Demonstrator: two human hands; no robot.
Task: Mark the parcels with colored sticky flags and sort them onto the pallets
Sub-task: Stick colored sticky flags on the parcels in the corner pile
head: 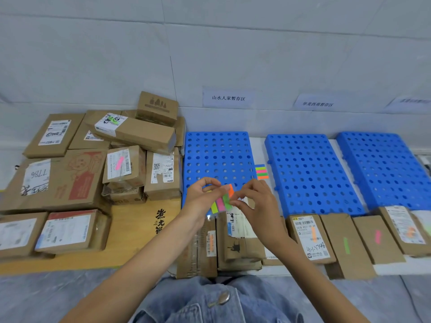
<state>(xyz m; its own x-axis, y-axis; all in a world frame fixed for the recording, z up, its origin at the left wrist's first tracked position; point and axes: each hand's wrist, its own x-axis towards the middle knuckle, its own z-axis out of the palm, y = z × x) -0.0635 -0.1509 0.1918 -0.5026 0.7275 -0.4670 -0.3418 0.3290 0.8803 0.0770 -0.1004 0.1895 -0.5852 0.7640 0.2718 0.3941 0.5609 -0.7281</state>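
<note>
Sticky flags pad (pixel 221 203) at frame centre, pinched in left hand (pixel 203 199), right hand (pixel 255 206) pinching its orange flag (pixel 231 191), blue pallets (pixel 307 169) at 2 o'clock, parcel pile (pixel 130 136) at 9 o'clock

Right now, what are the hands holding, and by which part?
The left hand holds the sticky flag pad by its left edge; the right hand pinches the orange flag at the pad's right end.
</note>
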